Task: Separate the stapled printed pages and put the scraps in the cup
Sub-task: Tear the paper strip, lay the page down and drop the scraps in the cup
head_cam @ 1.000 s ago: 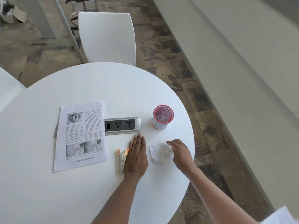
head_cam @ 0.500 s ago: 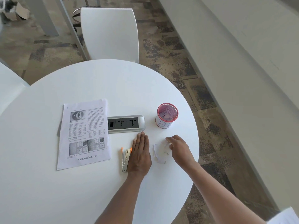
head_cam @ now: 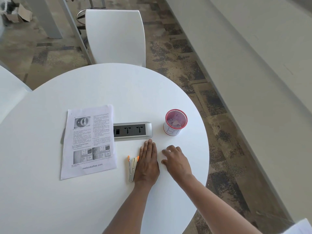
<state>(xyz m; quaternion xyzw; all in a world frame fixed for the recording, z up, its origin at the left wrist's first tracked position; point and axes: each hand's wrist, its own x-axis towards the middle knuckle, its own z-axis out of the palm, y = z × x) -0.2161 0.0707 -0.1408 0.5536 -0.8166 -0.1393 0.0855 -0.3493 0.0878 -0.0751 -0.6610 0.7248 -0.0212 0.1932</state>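
The printed pages [head_cam: 89,142] lie flat on the white round table [head_cam: 101,92], left of centre. A pink mesh cup [head_cam: 172,131] with a white label stands at the right, with paper bits inside. My left hand [head_cam: 147,162] rests flat on the table, fingers straight, beside a silver stapler [head_cam: 132,168] with orange tips. My right hand [head_cam: 176,160] is just to its right, below the cup, with fingers curled down over the white paper scraps. The hand hides the scraps almost entirely.
A silver socket strip [head_cam: 133,130] is set into the table between the pages and the cup. A white chair [head_cam: 116,36] stands behind the table, and another chair [head_cam: 10,92] at the left. The table's edge runs close to my right forearm.
The spread scraps have been gathered under my right hand, whose fingers have curled in over them. My left hand stays flat by the stapler.
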